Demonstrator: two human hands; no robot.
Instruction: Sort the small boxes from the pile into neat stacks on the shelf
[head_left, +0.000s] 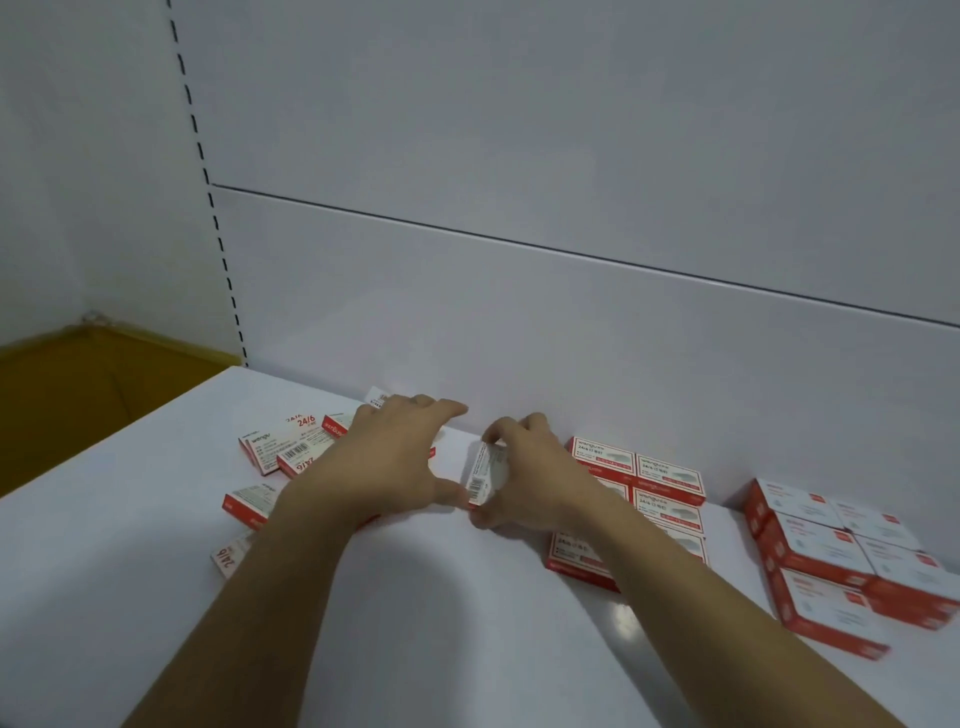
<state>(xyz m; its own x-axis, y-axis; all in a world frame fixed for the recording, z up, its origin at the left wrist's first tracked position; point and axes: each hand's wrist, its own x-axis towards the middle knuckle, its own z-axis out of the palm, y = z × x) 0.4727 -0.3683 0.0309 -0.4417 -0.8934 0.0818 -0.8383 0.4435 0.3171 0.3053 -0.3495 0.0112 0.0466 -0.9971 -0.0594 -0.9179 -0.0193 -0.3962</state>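
White shelf board (415, 597) against a white back panel (519, 322). A small red-and-white cardboard box (485, 470) stands on edge at frame centre, between the loose pile of like boxes (280, 447) at left and the neat stacks (665, 483) at right. Judged light, stiff and smooth-faced, it is best taken across its narrow ends. The right hand (530, 473) pinches it so, thumb at the near end, fingers curled over the far end. The left hand (384, 457) is spread wide above the pile, holding nothing, thumb just beside the box.

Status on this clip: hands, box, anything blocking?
Right hand pinches small red-and-white cardboard box. Left hand spread over loose pile, thumb by box. Neat stacks just right; nothing seen in the way.
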